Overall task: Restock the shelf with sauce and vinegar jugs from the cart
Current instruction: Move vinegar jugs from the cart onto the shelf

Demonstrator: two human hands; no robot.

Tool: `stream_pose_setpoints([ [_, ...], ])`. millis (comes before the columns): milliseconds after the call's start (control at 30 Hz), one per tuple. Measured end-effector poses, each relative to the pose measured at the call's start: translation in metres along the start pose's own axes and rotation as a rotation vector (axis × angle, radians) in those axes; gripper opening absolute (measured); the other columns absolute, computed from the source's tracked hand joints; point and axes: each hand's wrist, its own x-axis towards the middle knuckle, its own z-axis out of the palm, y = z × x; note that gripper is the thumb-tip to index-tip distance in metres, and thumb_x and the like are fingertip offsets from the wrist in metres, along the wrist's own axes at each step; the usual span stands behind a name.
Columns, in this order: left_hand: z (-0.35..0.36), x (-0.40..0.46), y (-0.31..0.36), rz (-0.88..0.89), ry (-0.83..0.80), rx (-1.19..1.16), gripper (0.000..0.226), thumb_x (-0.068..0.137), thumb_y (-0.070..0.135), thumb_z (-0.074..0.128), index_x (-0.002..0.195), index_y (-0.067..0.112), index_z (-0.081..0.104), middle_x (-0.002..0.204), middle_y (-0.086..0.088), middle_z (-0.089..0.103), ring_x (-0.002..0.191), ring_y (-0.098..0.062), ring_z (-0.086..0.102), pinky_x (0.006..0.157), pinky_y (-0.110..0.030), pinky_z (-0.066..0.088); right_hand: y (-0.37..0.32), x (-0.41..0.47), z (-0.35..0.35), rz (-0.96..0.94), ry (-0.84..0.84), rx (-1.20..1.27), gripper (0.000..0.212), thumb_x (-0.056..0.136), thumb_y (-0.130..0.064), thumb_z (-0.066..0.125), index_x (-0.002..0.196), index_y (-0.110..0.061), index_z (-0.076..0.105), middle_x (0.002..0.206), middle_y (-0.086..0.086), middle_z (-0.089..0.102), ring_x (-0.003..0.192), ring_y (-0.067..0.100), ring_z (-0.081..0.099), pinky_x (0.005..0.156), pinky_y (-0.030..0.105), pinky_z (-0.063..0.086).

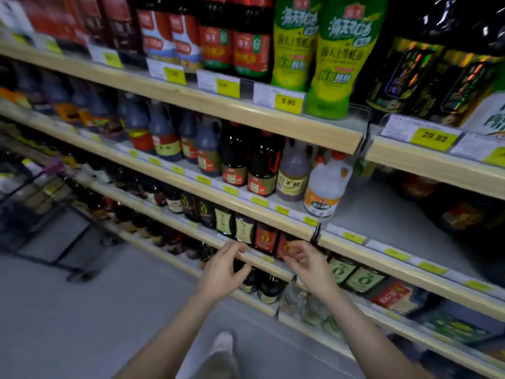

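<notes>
A person stands in a shop aisle, looking down along wooden-edged shelving that runs from upper left to lower right. Both bare forearms reach forward from the bottom of the view. The left hand (222, 269) and the right hand (307, 262) hover side by side, near each other but apart, in front of a lower shelf edge. Each grip is loose: fingers softly curled and spread, holding nothing.

On the middle shelf (377, 214), a row of handled jugs lines the front edge. At the right end of that row stands a white vinegar jug (325, 186) with a red cap and an orange label, upright, just beside a brownish vinegar jug (293, 173) on its left. Further left come dark sauce jugs (250, 160) with red labels, then more dark jugs fading into blur. To the right of the white jug, the grey shelf surface is bare for a stretch.

The top shelf carries two tall green bottles (318, 47) and red-labelled dark bottles to their left (yellow price tags run along every shelf edge). Below the hands, small dark bottles (237, 227) with cream and red labels fill the lower shelf.

At far left, blurred, the black frame of the cart (52, 212) stands on the grey floor (109, 310), well apart from the hands; its contents cannot be made out. A light shoe (222, 344) shows between the forearms.
</notes>
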Motion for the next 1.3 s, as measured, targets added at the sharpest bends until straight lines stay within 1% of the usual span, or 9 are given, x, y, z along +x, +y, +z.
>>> stream_pose_setpoints([
  [100, -0.019, -0.047, -0.024, -0.130, 0.009, 0.000, 0.051, 0.079, 0.052, 0.044, 0.111, 0.016, 0.058, 0.095, 0.010, 0.055, 0.085, -0.009, 0.059, 0.070, -0.033, 0.052, -0.021, -0.011, 0.040, 0.055, -0.370, -0.020, 0.021, 0.091, -0.021, 0.058, 0.111, -0.014, 0.060, 0.090, -0.009, 0.059, 0.083, 0.005, 0.057, 0.068, 0.010, 0.044],
  [167, -0.035, -0.079, -0.042, -0.219, 0.033, 0.003, 0.055, 0.077, 0.055, 0.042, 0.113, 0.017, 0.057, 0.093, 0.010, 0.057, 0.083, -0.007, 0.058, 0.071, -0.034, 0.052, -0.033, -0.018, 0.069, 0.051, -0.437, -0.026, 0.021, 0.091, -0.020, 0.058, 0.110, -0.014, 0.061, 0.093, -0.005, 0.062, 0.086, 0.010, 0.059, 0.073, 0.016, 0.046],
  [367, -0.106, -0.171, -0.116, -0.432, 0.085, 0.008, 0.061, 0.074, 0.055, 0.042, 0.109, 0.009, 0.059, 0.090, 0.004, 0.060, 0.080, -0.012, 0.059, 0.073, -0.023, 0.044, -0.086, -0.039, 0.173, 0.025, -0.502, 0.045, 0.016, 0.089, -0.007, 0.058, 0.103, -0.001, 0.062, 0.077, -0.006, 0.057, 0.065, -0.004, 0.050, 0.062, 0.003, 0.039],
  [467, -0.159, -0.212, -0.161, -0.534, 0.116, 0.014, 0.040, 0.080, 0.039, 0.057, 0.106, 0.009, 0.059, 0.090, 0.002, 0.060, 0.080, -0.014, 0.058, 0.070, -0.019, 0.039, -0.119, -0.046, 0.241, 0.044, -0.538, 0.091, 0.010, 0.091, -0.005, 0.054, 0.092, -0.009, 0.062, 0.074, -0.004, 0.057, 0.056, -0.009, 0.053, 0.057, 0.004, 0.039],
  [567, -0.213, -0.242, -0.200, -0.590, 0.143, 0.016, 0.023, 0.085, 0.018, 0.064, 0.105, 0.009, 0.059, 0.089, 0.002, 0.058, 0.079, -0.014, 0.056, 0.070, -0.019, 0.038, -0.163, -0.055, 0.303, 0.085, -0.578, 0.135, 0.009, 0.091, -0.003, 0.053, 0.093, -0.009, 0.060, 0.074, -0.001, 0.057, 0.063, 0.002, 0.055, 0.053, 0.005, 0.039],
  [700, -0.278, -0.270, -0.241, -0.604, 0.154, 0.010, 0.034, 0.079, 0.042, 0.054, 0.103, 0.018, 0.057, 0.088, 0.007, 0.059, 0.078, -0.008, 0.057, 0.069, -0.020, 0.041, -0.219, -0.057, 0.369, 0.082, -0.603, 0.165, 0.015, 0.092, -0.006, 0.053, 0.104, -0.004, 0.060, 0.079, 0.000, 0.057, 0.070, 0.010, 0.053, 0.058, 0.005, 0.041],
  [933, -0.348, -0.277, -0.302, -0.634, 0.229, -0.036, 0.018, 0.084, 0.028, 0.066, 0.096, 0.028, 0.053, 0.083, 0.012, 0.059, 0.079, 0.008, 0.057, 0.062, -0.008, 0.041, -0.273, -0.028, 0.442, 0.079, -0.529, 0.210, 0.017, 0.091, -0.017, 0.055, 0.107, -0.021, 0.054, 0.093, -0.002, 0.057, 0.077, 0.018, 0.059, 0.069, 0.025, 0.043],
  [1100, -0.389, -0.250, -0.355, -0.607, 0.228, -0.030, 0.018, 0.086, 0.024, 0.064, 0.102, 0.024, 0.055, 0.087, 0.006, 0.061, 0.077, 0.001, 0.058, 0.065, -0.010, 0.042, -0.303, 0.018, 0.491, 0.096, -0.572, 0.190, 0.015, 0.090, -0.019, 0.058, 0.104, -0.024, 0.055, 0.090, -0.001, 0.058, 0.079, 0.019, 0.059, 0.072, 0.030, 0.045],
  [1300, -0.466, -0.199, -0.426, -0.605, 0.195, 0.026, 0.021, 0.089, 0.021, 0.059, 0.109, 0.015, 0.056, 0.092, 0.004, 0.060, 0.078, -0.012, 0.056, 0.075, -0.030, 0.048, -0.367, 0.103, 0.569, 0.095, -0.590, 0.239, 0.012, 0.092, -0.012, 0.053, 0.100, -0.021, 0.055, 0.092, 0.001, 0.057, 0.079, 0.019, 0.058, 0.070, 0.030, 0.046],
])
